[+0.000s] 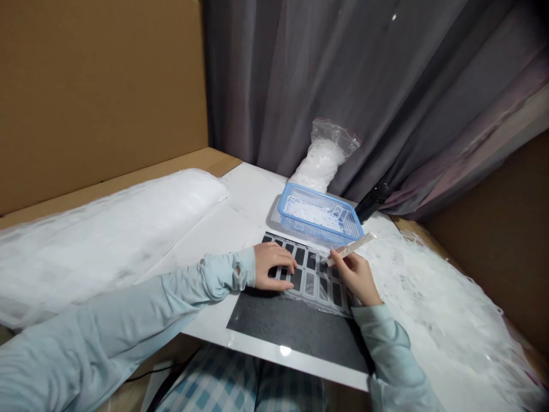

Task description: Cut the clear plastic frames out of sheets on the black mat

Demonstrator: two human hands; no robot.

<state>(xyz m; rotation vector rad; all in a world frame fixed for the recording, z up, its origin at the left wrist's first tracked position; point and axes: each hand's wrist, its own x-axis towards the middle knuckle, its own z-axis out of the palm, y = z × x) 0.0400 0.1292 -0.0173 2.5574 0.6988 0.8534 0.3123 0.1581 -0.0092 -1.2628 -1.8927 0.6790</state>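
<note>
A translucent sheet of small rectangular frames (315, 280) lies on a dark mat (295, 329) on the white table. My left hand (272, 264) rests on the sheet's left part, fingers curled and pressing it down. My right hand (355, 274) is closed in a pinch on a thin pale stick-like tool (352, 248), whose lower tip touches the sheet's far right edge.
A blue mesh basket (319, 214) with white pieces stands just behind the sheet. Behind it are a clear bag of white pieces (321, 157) and a black object (373, 200). White scrap (441, 309) piles at right; a plastic-wrapped white bundle (103, 234) lies left.
</note>
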